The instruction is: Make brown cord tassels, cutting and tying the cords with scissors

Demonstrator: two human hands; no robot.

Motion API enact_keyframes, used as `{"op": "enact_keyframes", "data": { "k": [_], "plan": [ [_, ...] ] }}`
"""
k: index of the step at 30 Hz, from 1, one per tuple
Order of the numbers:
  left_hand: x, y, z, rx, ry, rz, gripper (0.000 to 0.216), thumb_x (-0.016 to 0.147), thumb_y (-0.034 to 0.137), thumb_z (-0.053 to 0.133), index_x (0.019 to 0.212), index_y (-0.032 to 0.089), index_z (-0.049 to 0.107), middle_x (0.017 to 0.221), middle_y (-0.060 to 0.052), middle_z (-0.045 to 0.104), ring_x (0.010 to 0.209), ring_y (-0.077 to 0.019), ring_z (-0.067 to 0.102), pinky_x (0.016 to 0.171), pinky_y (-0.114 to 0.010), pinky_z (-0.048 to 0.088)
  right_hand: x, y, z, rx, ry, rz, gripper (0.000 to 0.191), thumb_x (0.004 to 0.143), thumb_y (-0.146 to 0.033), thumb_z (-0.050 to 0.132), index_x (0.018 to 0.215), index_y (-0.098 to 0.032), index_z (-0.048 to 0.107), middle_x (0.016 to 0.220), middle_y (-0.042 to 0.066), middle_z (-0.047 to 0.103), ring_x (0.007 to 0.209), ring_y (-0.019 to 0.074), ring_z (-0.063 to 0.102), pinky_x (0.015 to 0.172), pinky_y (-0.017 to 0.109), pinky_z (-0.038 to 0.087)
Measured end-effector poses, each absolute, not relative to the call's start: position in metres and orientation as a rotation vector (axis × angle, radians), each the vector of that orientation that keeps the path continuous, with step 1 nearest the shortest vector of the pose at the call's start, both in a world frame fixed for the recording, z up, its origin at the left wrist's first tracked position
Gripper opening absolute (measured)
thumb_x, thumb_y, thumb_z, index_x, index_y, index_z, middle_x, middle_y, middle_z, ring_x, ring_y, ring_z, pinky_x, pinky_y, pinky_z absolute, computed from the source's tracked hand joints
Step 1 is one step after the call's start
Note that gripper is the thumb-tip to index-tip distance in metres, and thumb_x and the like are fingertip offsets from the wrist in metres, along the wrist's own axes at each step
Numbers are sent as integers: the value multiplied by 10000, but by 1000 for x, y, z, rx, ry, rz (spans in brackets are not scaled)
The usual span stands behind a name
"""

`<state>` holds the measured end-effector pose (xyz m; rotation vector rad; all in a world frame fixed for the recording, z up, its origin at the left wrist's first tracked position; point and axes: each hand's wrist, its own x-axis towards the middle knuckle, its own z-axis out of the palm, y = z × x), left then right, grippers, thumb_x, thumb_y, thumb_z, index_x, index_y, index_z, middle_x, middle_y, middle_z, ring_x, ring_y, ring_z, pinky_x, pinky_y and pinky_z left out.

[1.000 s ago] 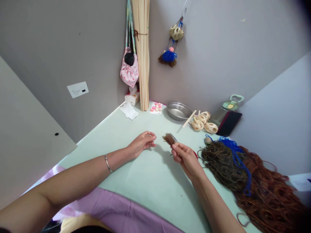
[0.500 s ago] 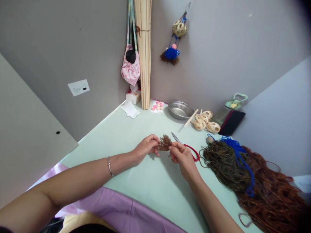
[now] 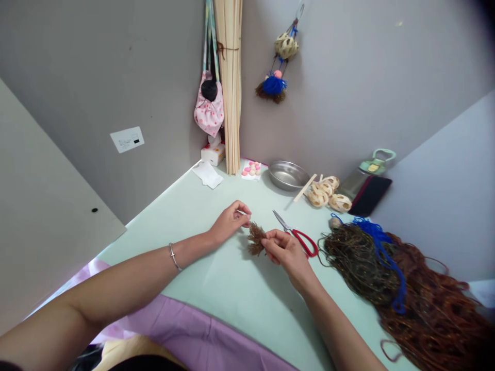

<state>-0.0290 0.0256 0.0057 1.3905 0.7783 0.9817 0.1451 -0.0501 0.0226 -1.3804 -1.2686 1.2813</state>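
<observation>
A brown yarn tassel (image 3: 256, 240) is pinched at its bound end by my right hand (image 3: 285, 252), its frayed strands fanning out to the left. My left hand (image 3: 232, 222) is at the tassel's upper left edge, thumb and fingertips drawn together close to the strand tips. Whatever lies between those fingertips is too small to make out. Just behind my right hand, scissors (image 3: 303, 241) with red handles lie on the pale green table (image 3: 232, 288), blades pointing away to the left.
Brown and dark yarn (image 3: 429, 299) with blue cord (image 3: 381, 247) is heaped at right. Toward the back are a metal bowl (image 3: 288, 176), woven balls (image 3: 319, 196), a bottle (image 3: 359, 178), a dark phone-like slab (image 3: 371, 196) and pink beads (image 3: 252, 169). A finished-looking ornament (image 3: 274, 85) hangs on the wall.
The tassel has turned and shifted slightly down and left in my right hand. My left hand has moved up, off the tassel's side to its upper tips.
</observation>
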Motion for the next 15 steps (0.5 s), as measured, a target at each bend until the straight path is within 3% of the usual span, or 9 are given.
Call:
{"op": "enact_keyframes", "data": {
  "k": [3,7,9,12,15],
  "plan": [
    [-27,21,10,1379,594,845,286,778,284,671,1024,191,559,1069,-56,598,907,-153,612,815,-286,482,146,-50,23,-1377,-1273,1266,283,756,-420,729,749,-198,555,481,-72,494,421,80,338,444,234,223],
    [-22,15,4,1462,611,748,101,740,162,597,835,174,564,738,14,583,657,-114,546,627,-234,425,142,-52,24,-1362,-1307,1301,260,729,-375,763,737,-185,586,491,-60,508,451,87,370,456,235,233],
    [-24,18,2,1436,704,835,64,731,143,563,773,177,529,693,37,527,604,-94,500,598,-223,393,142,-52,23,-1355,-1299,1314,257,740,-378,755,743,-184,585,488,-67,493,450,86,364,456,233,233],
    [-28,25,5,1379,775,940,120,770,197,573,884,184,538,855,13,563,704,-99,558,698,-240,440,146,-51,22,-1347,-1257,1314,269,777,-408,720,767,-192,559,498,-69,512,433,81,357,454,231,241],
    [-29,22,10,1368,647,857,309,771,255,646,1059,198,550,1038,-35,601,869,-139,612,802,-278,471,149,-49,20,-1341,-1234,1310,271,785,-405,720,787,-189,555,529,-51,567,434,78,372,461,231,250]
  ]
}}
